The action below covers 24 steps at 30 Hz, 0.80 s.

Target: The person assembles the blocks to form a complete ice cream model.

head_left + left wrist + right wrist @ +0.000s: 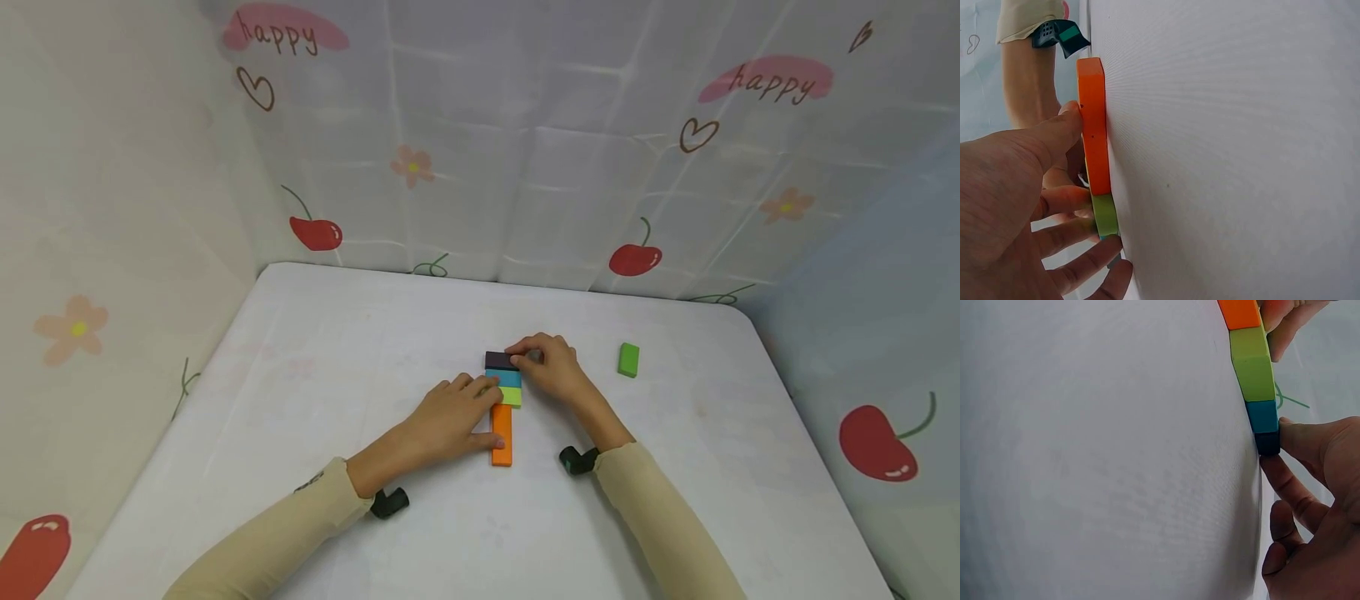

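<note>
Thumb [486, 442] of splayed left hand [452, 414] on orange block [502, 427], right hand [556, 368] pinched on black block [497, 361]

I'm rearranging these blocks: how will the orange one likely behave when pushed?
The orange block is probably stiff, given its straight edges. Its flat faces suggest sliding rather than rolling. Pushed end-on toward the touching lime block, it would likely nudge that too.
</note>
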Available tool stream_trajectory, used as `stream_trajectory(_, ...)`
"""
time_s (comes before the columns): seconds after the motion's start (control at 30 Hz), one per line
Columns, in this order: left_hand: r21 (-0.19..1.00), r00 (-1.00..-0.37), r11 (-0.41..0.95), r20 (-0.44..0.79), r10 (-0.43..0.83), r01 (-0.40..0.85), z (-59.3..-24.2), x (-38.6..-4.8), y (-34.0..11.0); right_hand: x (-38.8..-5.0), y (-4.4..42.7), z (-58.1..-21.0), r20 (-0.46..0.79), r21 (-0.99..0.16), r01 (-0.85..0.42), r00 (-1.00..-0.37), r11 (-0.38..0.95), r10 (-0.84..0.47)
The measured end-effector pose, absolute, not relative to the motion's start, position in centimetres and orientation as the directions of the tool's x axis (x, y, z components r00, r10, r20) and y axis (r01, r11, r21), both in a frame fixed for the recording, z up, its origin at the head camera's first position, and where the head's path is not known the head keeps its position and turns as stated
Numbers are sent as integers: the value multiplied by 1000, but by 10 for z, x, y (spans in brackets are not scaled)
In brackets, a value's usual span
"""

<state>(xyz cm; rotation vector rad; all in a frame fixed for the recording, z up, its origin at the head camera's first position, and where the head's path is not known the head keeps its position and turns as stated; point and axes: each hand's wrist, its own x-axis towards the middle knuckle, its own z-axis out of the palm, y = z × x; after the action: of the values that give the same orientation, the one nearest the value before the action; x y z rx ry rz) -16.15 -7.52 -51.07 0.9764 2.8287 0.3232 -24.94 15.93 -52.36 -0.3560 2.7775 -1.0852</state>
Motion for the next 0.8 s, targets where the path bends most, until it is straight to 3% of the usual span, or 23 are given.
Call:
stream_trajectory(0.57,252,-777,760,-46,627,599,-512,-165,-76,-247,161,-524,-26,-681,-188,-960,708,-280)
stream_trajectory(0.8,250,-714,697,-28,699,673,-511,-177,-80,-247,161,-524,-15,-685,-206,-955,699,-296)
